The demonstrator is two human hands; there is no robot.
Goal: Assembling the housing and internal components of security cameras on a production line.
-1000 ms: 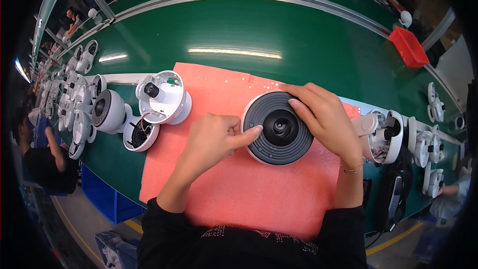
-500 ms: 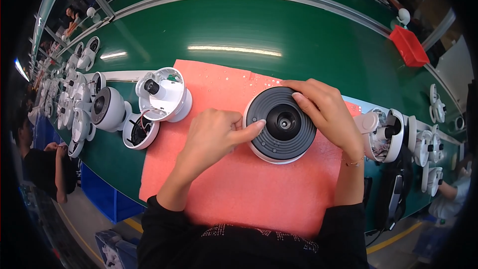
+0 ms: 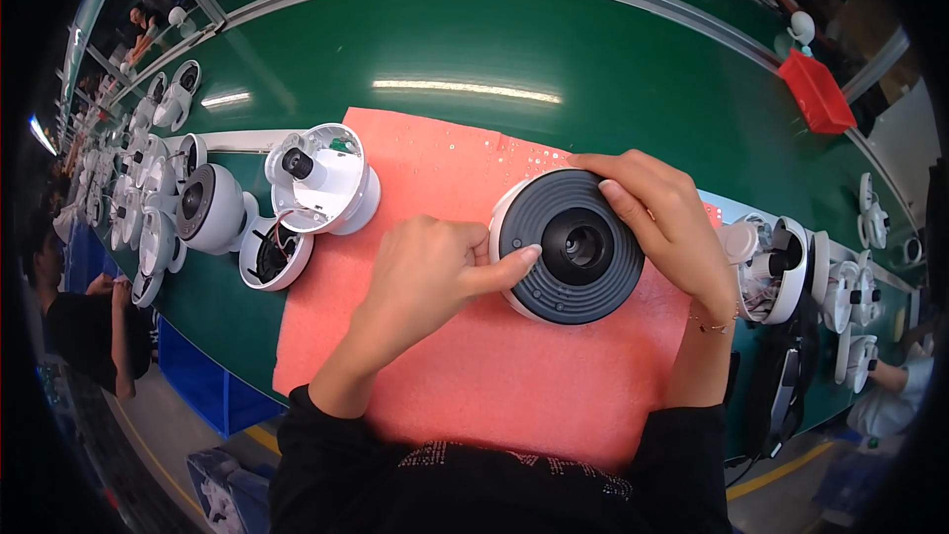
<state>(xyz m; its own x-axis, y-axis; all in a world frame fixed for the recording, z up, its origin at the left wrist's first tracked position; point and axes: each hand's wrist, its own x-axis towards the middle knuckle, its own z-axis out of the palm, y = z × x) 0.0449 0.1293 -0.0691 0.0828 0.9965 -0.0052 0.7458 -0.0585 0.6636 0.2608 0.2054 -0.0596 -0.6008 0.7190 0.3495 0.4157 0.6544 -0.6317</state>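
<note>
A round security camera (image 3: 610,289) with a dark ribbed face, a central lens and a white rim is held over a pink foam mat (image 3: 474,386). Its face tilts slightly to the right. My left hand (image 3: 425,267) grips the left edge, thumb pressed on the ribbed face and fingers curled by the white rim. From the upper right, my right hand (image 3: 667,222) wraps round the edge, thumb on the face and fingertips along the far rim. The camera's underside is hidden. Left of the mat's middle stands an opened white camera housing (image 3: 341,188) with a small black lens module inside.
More white cameras (image 3: 213,210) crowd the green bench (image 3: 455,44) on the left. Opened housings (image 3: 786,272) stand at the right, near a dark handheld device (image 3: 788,386). A red bin (image 3: 816,94) sits far right. Small clear dots lie along the mat's far edge. Other people sit at both sides.
The camera has shifted a little to the right, and its face has turned further rightward. Both hands moved along with it, keeping their hold.
</note>
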